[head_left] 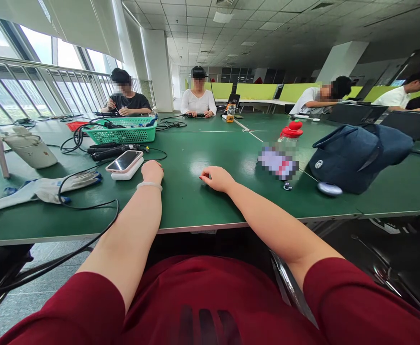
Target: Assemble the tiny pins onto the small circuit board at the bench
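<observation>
My left hand (153, 171) rests on the green table as a fist, back of the hand up, with a pale bangle at the wrist. Just to its left a phone (125, 161) lies on a white box (128, 172); the hand is close beside them, and whether it touches the box I cannot tell. My right hand (218, 179) lies on the tabletop with its fingers curled in, and nothing shows in it. Bare table separates the two hands.
Left: a green basket (123, 136) with cables, work gloves (48, 188), a beige container (30, 147) and a loose black cable (114, 218). Right: a red-capped bottle (291, 129), a blue bag (353, 160) and a white oval object (329, 189). Several people sit around the table.
</observation>
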Tool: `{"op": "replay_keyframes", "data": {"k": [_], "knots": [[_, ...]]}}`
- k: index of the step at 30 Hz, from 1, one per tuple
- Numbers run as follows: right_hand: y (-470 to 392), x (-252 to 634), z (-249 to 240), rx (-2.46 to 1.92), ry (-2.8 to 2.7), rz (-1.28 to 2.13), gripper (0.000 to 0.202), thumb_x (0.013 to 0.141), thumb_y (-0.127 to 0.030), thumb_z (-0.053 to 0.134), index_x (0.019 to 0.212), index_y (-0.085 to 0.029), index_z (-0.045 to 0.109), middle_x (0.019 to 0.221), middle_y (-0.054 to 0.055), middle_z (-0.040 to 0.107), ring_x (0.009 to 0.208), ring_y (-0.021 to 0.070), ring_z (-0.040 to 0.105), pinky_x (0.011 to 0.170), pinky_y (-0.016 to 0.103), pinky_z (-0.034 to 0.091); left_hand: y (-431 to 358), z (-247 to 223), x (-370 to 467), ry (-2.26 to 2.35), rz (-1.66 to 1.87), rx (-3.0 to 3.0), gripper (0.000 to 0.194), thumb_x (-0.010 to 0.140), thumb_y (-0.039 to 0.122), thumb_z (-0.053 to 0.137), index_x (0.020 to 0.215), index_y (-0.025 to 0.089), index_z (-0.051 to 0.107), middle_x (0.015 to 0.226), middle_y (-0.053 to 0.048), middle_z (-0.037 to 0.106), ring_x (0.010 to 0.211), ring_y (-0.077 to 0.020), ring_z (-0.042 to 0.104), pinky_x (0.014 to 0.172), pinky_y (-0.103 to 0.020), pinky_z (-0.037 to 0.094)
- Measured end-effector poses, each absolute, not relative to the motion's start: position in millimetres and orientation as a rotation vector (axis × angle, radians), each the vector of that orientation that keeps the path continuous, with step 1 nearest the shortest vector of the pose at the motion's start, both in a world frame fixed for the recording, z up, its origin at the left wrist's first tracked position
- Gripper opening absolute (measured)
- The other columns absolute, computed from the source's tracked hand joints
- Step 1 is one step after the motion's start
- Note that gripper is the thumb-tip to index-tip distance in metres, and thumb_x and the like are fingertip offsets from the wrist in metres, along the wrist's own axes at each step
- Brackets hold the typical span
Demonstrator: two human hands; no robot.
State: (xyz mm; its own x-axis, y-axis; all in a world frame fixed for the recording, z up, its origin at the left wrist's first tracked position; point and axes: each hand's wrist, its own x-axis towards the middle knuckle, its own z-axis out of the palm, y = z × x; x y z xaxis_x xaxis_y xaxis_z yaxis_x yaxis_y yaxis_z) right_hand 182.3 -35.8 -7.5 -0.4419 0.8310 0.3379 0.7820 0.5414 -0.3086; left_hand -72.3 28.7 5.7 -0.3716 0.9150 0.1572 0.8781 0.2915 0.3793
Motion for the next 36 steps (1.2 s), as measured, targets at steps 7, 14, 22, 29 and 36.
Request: {"op": "replay_keyframes", "data": {"k": [7,14,22,29,36], "knots": [[-38,181,-5,-1.345,-2.347,0.157,0.018,0.088,-0.028,0.052,0.082,-0.019,0.066,0.084,0.003,0.066,0.077,0.0143,0.055,0.066,0.025,0.036,20,8,-68,2.475,0.714,1.673,0.023,0.076,0.012,0.064,0.098,0.015,0.072,0.111,-0.014,0.069,0.106,-0.0273,0.061,0.087,-0.033,0.047],[-38,182,-5,-1.365,-2.363,0.157,0.019,0.089,-0.029,0.052,0.083,-0.019,0.067,0.086,0.003,0.067,0.078,0.0142,0.056,0.067,0.025,0.037,20,6,-68,2.429,0.772,1.721,0.024,0.083,0.013,0.055,0.101,0.017,0.07,0.111,-0.013,0.068,0.109,-0.0259,0.059,0.09,-0.033,0.044],[-37,181,-6,-1.349,-2.382,0.154,0.018,0.089,-0.029,0.053,0.083,-0.019,0.067,0.086,0.004,0.067,0.079,0.0149,0.057,0.068,0.025,0.038,25,0,-70,2.223,0.686,1.83,0.026,0.085,0.011,0.047,0.101,0.017,0.067,0.114,-0.012,0.068,0.107,-0.0243,0.059,0.087,-0.031,0.045],[-36,182,-6,-1.363,-2.394,0.146,0.019,0.089,-0.03,0.053,0.082,-0.019,0.067,0.085,0.004,0.067,0.079,0.0149,0.057,0.066,0.025,0.037,26,-2,-53,1.758,0.773,1.957,0.02,0.085,0.018,0.049,0.087,0.018,0.069,0.102,-0.007,0.072,0.097,-0.0193,0.063,0.088,-0.029,0.044],[-35,182,-8,-1.348,-2.41,0.081,0.019,0.089,-0.03,0.053,0.083,-0.019,0.068,0.084,0.004,0.069,0.078,0.0153,0.058,0.068,0.025,0.036,2,-1,-13,0.976,0.764,1.661,0.011,0.081,0.021,0.058,0.081,0.014,0.067,0.085,-0.008,0.073,0.084,-0.0155,0.066,0.086,-0.031,0.046]]}}
